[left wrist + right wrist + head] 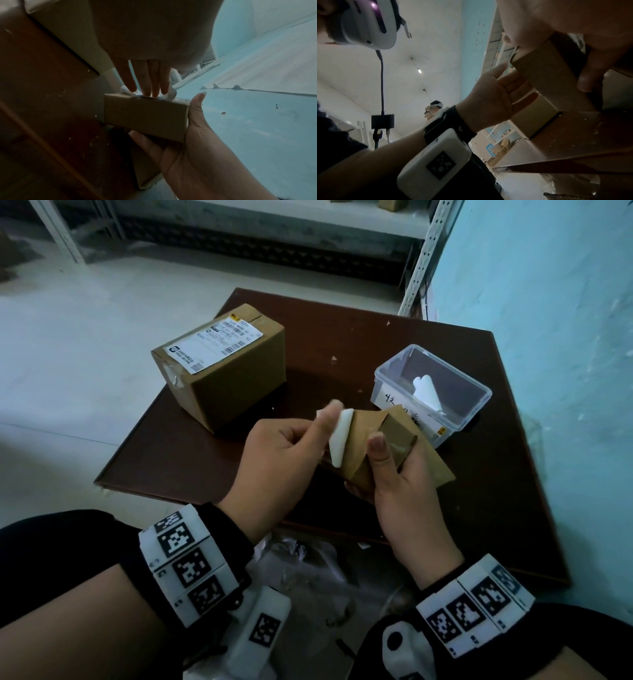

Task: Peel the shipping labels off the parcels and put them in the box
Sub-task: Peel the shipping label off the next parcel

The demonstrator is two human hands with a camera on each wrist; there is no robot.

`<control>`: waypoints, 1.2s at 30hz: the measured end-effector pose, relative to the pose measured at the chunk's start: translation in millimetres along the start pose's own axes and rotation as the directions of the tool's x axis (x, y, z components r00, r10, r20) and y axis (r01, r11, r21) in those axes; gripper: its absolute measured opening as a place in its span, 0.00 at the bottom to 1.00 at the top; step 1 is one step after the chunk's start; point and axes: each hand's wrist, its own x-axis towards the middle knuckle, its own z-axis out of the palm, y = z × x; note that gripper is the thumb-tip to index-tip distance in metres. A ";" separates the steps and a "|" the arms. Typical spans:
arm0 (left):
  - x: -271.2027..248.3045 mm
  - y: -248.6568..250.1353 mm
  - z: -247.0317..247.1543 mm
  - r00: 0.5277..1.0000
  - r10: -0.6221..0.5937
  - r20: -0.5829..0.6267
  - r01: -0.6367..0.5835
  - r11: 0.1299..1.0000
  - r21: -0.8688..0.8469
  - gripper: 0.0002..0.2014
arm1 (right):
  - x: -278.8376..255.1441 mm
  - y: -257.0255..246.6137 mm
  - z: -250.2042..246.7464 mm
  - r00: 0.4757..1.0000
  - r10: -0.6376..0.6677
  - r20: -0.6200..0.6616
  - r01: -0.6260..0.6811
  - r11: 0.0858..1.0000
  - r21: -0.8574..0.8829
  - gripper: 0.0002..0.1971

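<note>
Spanning the floor, the dark brown worktop (359, 337) carries a large parcel (236, 385) with its label on top and a clear box (476, 409) holding a peeled label. The right hand (407, 484) grips a small parcel (370, 453); the left hand (284, 453) pinches its white label (340, 438), partly lifted.

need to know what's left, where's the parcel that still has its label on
In the head view, the labelled parcel sits on the brown board's left part, left of the clear plastic box.

peeled label (339, 436): print side hidden | clear box (479, 409): handwriting partly covered by small parcel (394, 436)
</note>
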 end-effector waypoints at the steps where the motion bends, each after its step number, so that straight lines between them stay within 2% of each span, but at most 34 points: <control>1: -0.9 2.0 -0.6 0.998 0.041 0.052 -0.042 0.999 0.021 0.24 | -0.9 -0.5 0.5 1.000 -0.014 0.000 0.014 1.000 -0.018 0.50; 4: -4.3 0.6 -1.9 0.963 0.183 0.201 -0.206 0.973 0.106 0.12 | 1.5 1.2 -1.8 0.999 -0.018 -0.026 0.017 1.000 -0.017 0.39; 6: -2.9 -6.5 -2.2 0.943 0.257 0.211 -0.300 0.931 0.208 0.11 | 3.2 -2.0 -1.7 0.999 0.009 -0.042 -0.008 1.000 0.014 0.29; 9: -2.4 -8.7 -2.0 0.921 0.342 0.185 -0.388 0.844 0.370 0.14 | 2.9 -5.5 -0.2 0.998 0.048 -0.040 -0.045 0.995 0.085 0.26; 10: -2.7 -8.0 -2.1 0.931 0.318 0.177 -0.363 0.848 0.387 0.14 | 2.8 -6.1 -0.1 0.997 0.060 -0.040 -0.056 0.993 0.102 0.27; 12: -2.9 -7.0 -2.9 0.974 0.190 0.127 -0.223 0.907 0.357 0.13 | 2.9 -8.4 -0.6 0.995 0.086 -0.046 -0.080 0.990 0.118 0.31; 15: 0.8 -0.3 -2.3 0.999 -0.039 -0.013 0.040 0.995 0.092 0.17 | 2.4 -12.7 -2.7 0.995 0.098 -0.019 -0.095 0.989 0.114 0.32; 16: 3.4 3.6 -2.1 0.991 -0.118 -0.058 0.114 0.992 -0.060 0.19 | 1.8 -13.7 -3.3 0.996 0.086 0.000 -0.085 0.992 0.090 0.32; 18: 6.6 15.0 -3.3 0.955 -0.286 -0.080 0.249 0.916 -0.314 0.23 | 0.8 -17.0 -3.5 0.999 0.027 0.046 -0.026 1.000 -0.014 0.37; 20: 7.1 20.7 -5.0 0.940 -0.337 -0.043 0.296 0.874 -0.386 0.22 | 0.6 -18.3 -1.3 0.995 -0.016 0.094 0.026 0.994 -0.107 0.49; 21: 6.0 21.4 -4.9 0.948 -0.317 -0.021 0.285 0.877 -0.387 0.20 | 1.2 -15.6 -0.2 0.995 -0.016 0.101 0.028 0.993 -0.118 0.52; 22: 4.1 19.6 -5.0 0.965 -0.261 -0.010 0.240 0.904 -0.355 0.19 | 1.2 -12.8 1.1 0.996 -0.008 0.093 0.018 0.994 -0.104 0.52; 24: -0.9 13.3 -4.6 0.999 -0.053 0.011 0.054 0.986 -0.158 0.16 | 2.5 -8.9 2.8 0.996 0.055 0.073 -0.053 0.998 -0.035 0.47; 26: -4.9 7.6 -4.8 0.983 0.137 0.120 -0.141 0.990 0.030 0.12 | 4.0 -8.3 2.7 0.989 0.137 0.050 -0.139 0.990 0.037 0.45; 27: -5.6 6.5 -5.2 0.967 0.177 0.182 -0.192 0.979 0.070 0.11 | 4.9 -8.9 1.6 0.987 0.156 0.034 -0.158 0.985 0.065 0.43; 29: -2.5 2.2 -7.0 0.949 0.219 0.228 -0.247 0.963 0.104 0.12 | 6.2 -9.2 -2.0 0.988 0.156 0.010 -0.156 0.981 0.116 0.40; 31: 3.0 -0.6 -8.4 0.954 0.231 0.193 -0.251 0.964 0.086 0.09 | 6.5 -10.8 -2.8 0.993 0.120 0.017 -0.121 0.986 0.116 0.34; 34: 9.5 -3.9 -12.4 0.978 0.173 0.119 -0.178 0.984 0.026 0.07 | 3.5 -12.9 -1.1 0.997 0.045 0.061 -0.048 0.998 0.050 0.25; 36: 10.4 -4.5 -15.2 0.984 0.134 0.116 -0.132 0.991 -0.025 0.07 | 2.1 -11.4 -1.2 0.994 -0.001 0.105 -0.004 0.999 0.044 0.20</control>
